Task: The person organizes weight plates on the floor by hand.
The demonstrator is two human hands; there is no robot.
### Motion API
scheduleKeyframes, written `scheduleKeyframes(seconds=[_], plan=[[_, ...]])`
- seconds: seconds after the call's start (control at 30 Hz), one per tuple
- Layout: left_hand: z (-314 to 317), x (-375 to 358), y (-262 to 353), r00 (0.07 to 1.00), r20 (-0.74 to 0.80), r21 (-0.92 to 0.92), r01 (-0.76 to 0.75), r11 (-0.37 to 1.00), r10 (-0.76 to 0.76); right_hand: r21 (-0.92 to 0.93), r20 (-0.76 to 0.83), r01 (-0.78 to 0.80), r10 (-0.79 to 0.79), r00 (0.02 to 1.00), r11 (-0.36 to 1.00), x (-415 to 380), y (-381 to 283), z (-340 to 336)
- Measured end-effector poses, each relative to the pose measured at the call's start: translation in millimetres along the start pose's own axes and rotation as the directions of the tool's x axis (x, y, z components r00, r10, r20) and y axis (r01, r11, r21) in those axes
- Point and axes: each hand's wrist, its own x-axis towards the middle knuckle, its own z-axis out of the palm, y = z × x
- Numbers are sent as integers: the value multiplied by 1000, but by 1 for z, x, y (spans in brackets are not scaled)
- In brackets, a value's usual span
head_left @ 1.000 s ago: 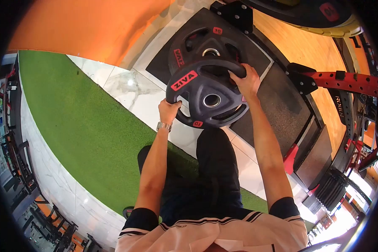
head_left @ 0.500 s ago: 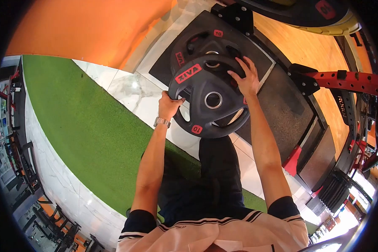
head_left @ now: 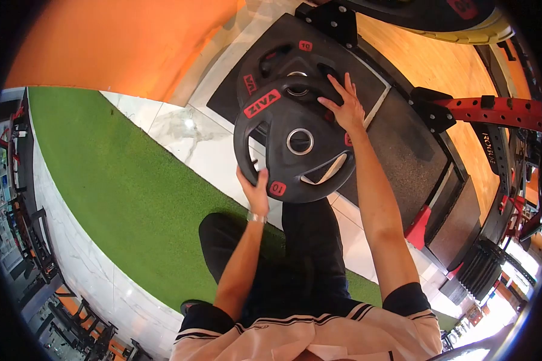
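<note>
A black weight plate (head_left: 283, 165) with a red ZIVA label and a 10 mark overlaps another black plate (head_left: 312, 59) behind it. My left hand (head_left: 255, 189) grips the near plate's lower left rim, with the thumb over the rim by the opening. At the upper right of the same plate, my right hand (head_left: 345, 108) rests with its fingers spread against the edge. What the rear plate leans on is hidden.
Black mats (head_left: 397, 144) lie beneath and to the right. A red perforated bar (head_left: 494, 113) juts in at the right. Green turf (head_left: 114, 174) and an orange wall (head_left: 114, 48) are at the left.
My left hand has slid down the plate's rim, from its left side to the lower left. The plate has turned slightly. My right hand has opened wider and moved slightly left in view.
</note>
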Motion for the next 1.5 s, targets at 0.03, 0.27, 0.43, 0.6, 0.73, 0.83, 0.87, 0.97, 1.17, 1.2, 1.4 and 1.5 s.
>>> scheduleKeyframes(seconds=[0.03, 0.27, 0.43, 0.6, 0.73, 0.83, 0.87, 0.97, 1.17, 1.2, 1.4, 1.5], plan=[[5, -16, -8, 1000, -15, -11, -21, 1000, 21, 12, 5, -5, 5, 1000, 1000, 2, 0, -1], [42, -39, -2, 913, -260, -347, 216, 913, -315, -15, -33, 14, -15, 999, 1000, 2, 5, 5], [42, -32, 2, 889, -284, -433, 217, 875, -360, 42, -72, -33, 36, 997, 999, 4, 5, 1], [39, -16, 17, 885, -283, -363, 257, 895, -369, 81, -97, -183, 190, 977, 980, -1, 4, 1], [29, 9, 20, 908, -241, -304, 263, 915, -342, 118, -119, -261, 275, 954, 958, -6, 5, 3], [20, 49, 29, 953, -105, -207, 260, 943, -286, 167, -151, -322, 347, 926, 932, -16, 9, 10], [18, 67, 35, 963, -56, -163, 252, 954, -264, 188, -161, -342, 372, 914, 921, -21, 11, 11], [32, 126, 61, 986, 93, -45, 145, 988, -140, 203, -132, -562, 591, 796, 802, -38, -4, 8], [61, 226, 65, 955, 293, 464, -187, 866, 49, 436, -150, -621, 733, 664, 652, -62, 0, 35], [64, 223, 76, 956, 293, 471, -170, 866, 28, 414, -176, -621, 728, 662, 665, -62, -6, 32], [67, 218, 79, 959, 270, 526, -220, 821, 84, 168, -134, -606, 627, 767, 778, -60, 0, 16], [68, 220, 77, 961, 263, 504, -212, 837, 86, 179, -256, -459, 492, 832, 870, -58, 18, 30]])
